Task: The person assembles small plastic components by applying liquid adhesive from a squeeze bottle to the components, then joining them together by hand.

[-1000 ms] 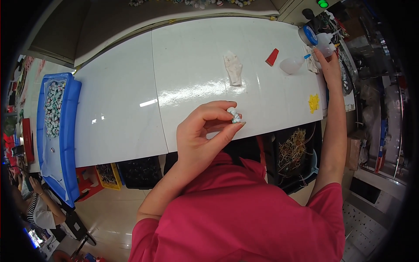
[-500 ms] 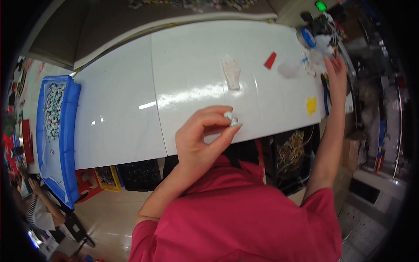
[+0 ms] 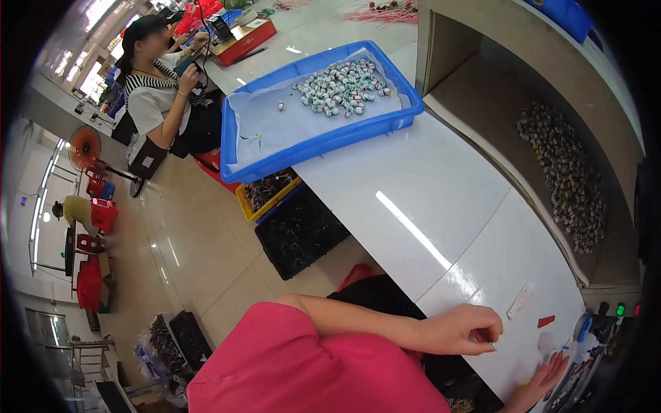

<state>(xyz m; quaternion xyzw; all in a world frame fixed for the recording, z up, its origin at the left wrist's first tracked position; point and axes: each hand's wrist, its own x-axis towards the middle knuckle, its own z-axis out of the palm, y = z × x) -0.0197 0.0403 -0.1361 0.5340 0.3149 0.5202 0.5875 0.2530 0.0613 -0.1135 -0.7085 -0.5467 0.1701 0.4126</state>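
Note:
My left hand (image 3: pixel 460 330) is above the front part of the white table (image 3: pixel 447 213), thumb and fingers pinched on a small whitish piece (image 3: pixel 493 345). Most of that piece is hidden by the fingertips. Farther right, my right hand (image 3: pixel 549 375) lies low at the table's right end, fingers stretched out and nothing seen in them. Beside it are a translucent plastic item (image 3: pixel 549 341) and a round blue-rimmed object (image 3: pixel 584 328). A flat red piece (image 3: pixel 546 321) and a crumpled white strip (image 3: pixel 521 301) lie on the table beyond my hands.
A blue tray (image 3: pixel 323 150) at the table's far left holds many small white, green and red balls (image 3: pixel 341 86). More balls (image 3: pixel 561 175) fill a recessed chamber at right. A black bin (image 3: pixel 303 234) and a yellow bin (image 3: pixel 244 201) stand below. A co-worker (image 3: pixel 155 103) sits beyond the tray.
The view has swung left, bringing the tray and co-worker into fuller sight. My left hand still pinches the small piece. My right hand stays by the items at the table's right end.

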